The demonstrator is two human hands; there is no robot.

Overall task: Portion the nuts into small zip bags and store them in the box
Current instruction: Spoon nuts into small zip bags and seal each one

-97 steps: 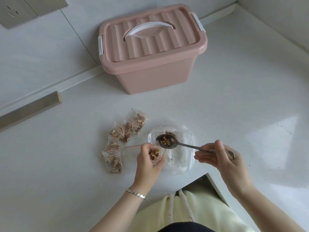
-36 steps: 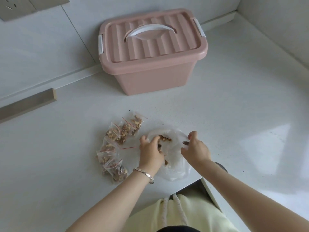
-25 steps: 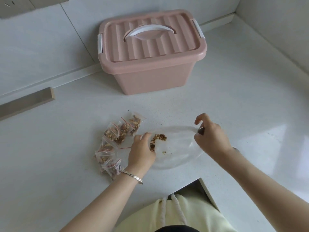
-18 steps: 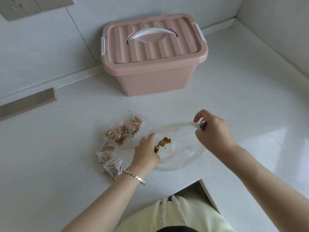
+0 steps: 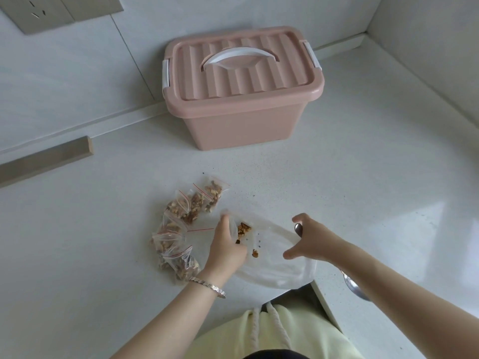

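Observation:
A large clear bag (image 5: 274,265) lies on the counter near its front edge, with a small clump of nuts (image 5: 244,229) and a few crumbs inside. My left hand (image 5: 225,248) grips the bag's left edge beside the nuts. I cannot tell whether a small bag is also in that hand. My right hand (image 5: 308,240) holds the bag's right edge and a metal spoon (image 5: 355,287) that runs back under my forearm. Several small zip bags filled with nuts (image 5: 186,211) lie in a curved row left of my left hand. The pink box (image 5: 243,125) stands at the back with its lid on.
A flat clear zip bag with a red strip (image 5: 201,230) lies between the filled bags and my left hand. Walls bound the white counter (image 5: 363,177) behind and to the right. The counter's front edge and a notch run just behind the large bag.
The spoon left the nuts and both hands took hold of the large bag. They spread it apart, and my right hand has since come back and lowered, flattening the bag towards the front edge.

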